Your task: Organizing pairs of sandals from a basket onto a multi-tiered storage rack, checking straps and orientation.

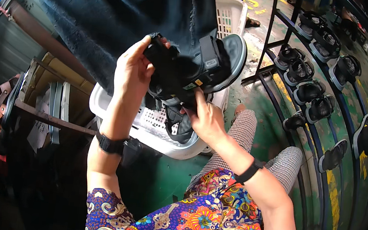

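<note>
Black sandal (217, 69) rt of L hand (134, 65), just past R hand (208, 121), both grips clamped on it.

A black sandal (226, 74) is being held aslant above a white perforated basket (166, 148), its rounded end pointing toward the upper right. A dark-grey sole rim (240, 67) is curving around that end. A broad dark-grey strap (209, 53) is standing up across the shoe, and small yellow and green stickers (189, 86) are showing on its side.
</note>
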`<action>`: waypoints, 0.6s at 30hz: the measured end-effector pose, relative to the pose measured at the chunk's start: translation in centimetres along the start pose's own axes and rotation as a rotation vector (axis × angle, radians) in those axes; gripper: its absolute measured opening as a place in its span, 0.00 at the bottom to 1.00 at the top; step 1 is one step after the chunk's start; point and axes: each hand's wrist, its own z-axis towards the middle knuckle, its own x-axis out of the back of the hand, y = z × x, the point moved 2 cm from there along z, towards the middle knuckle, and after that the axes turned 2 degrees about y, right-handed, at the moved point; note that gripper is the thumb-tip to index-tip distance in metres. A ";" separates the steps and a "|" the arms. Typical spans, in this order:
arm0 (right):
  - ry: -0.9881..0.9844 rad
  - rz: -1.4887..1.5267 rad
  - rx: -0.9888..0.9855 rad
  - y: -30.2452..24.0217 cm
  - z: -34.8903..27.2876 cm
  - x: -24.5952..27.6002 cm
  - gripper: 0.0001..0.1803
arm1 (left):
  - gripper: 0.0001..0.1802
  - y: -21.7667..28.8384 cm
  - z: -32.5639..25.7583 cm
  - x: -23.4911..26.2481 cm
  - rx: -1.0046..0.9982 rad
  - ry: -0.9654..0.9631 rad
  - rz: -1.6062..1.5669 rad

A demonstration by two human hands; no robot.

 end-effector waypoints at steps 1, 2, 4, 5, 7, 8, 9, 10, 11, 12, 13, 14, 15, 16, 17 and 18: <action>-0.052 -0.024 0.013 -0.4 -0.2 0.4 0.33 | 0.13 -0.8 1.5 2.5 -0.005 -0.029 0.030; -0.100 -0.047 0.030 -1.2 -0.2 0.8 0.30 | 0.14 -2.1 2.9 5.6 -0.036 -0.073 0.054; -0.114 0.023 0.024 -1.3 0.0 0.5 0.29 | 0.13 -4.3 4.4 7.5 -0.014 -0.009 0.039; -0.109 0.017 -0.011 -1.3 0.2 0.0 0.29 | 0.13 -5.3 5.3 8.0 -0.019 0.057 -0.010; -0.112 0.070 -0.054 -1.3 0.3 -0.6 0.32 | 0.12 -7.3 6.9 9.1 -0.007 0.090 -0.116; -0.117 0.069 -0.054 -1.5 0.4 -0.7 0.32 | 0.12 -8.2 7.5 9.9 -0.006 0.095 -0.119; -0.154 0.098 -0.128 -1.4 0.6 -0.8 0.33 | 0.12 -8.7 7.9 10.4 -0.007 0.120 -0.058; -0.191 0.128 -0.201 -1.4 0.8 -0.9 0.33 | 0.11 -9.2 8.3 10.9 -0.008 0.146 0.005; -0.177 0.155 -0.198 -1.5 0.9 -0.8 0.31 | 0.11 -9.6 8.7 11.3 0.017 0.186 -0.006; -0.180 0.157 -0.202 -1.5 0.9 -0.9 0.31 | 0.11 -10.1 9.0 11.6 0.021 0.190 -0.006; -0.175 0.164 -0.249 -1.5 1.0 -1.1 0.29 | 0.11 -10.5 9.2 12.0 0.041 0.222 0.036; -0.169 0.173 -0.295 -1.6 1.0 -1.2 0.27 | 0.12 -10.7 9.4 12.4 0.059 0.255 0.079; -0.214 0.220 -0.369 -1.5 1.1 -0.8 0.26 | 0.15 -10.9 9.8 13.2 0.137 0.180 0.177; -0.228 0.194 -0.431 -0.7 1.0 -0.5 0.28 | 0.15 -10.4 9.2 11.5 0.145 0.172 0.175; -0.239 0.180 -0.436 -0.1 1.1 -0.2 0.28 | 0.18 -10.0 8.2 9.7 0.227 0.003 0.070; -0.250 0.168 -0.443 0.2 1.0 0.0 0.28 | 0.23 -9.2 6.3 7.4 0.310 -0.163 -0.034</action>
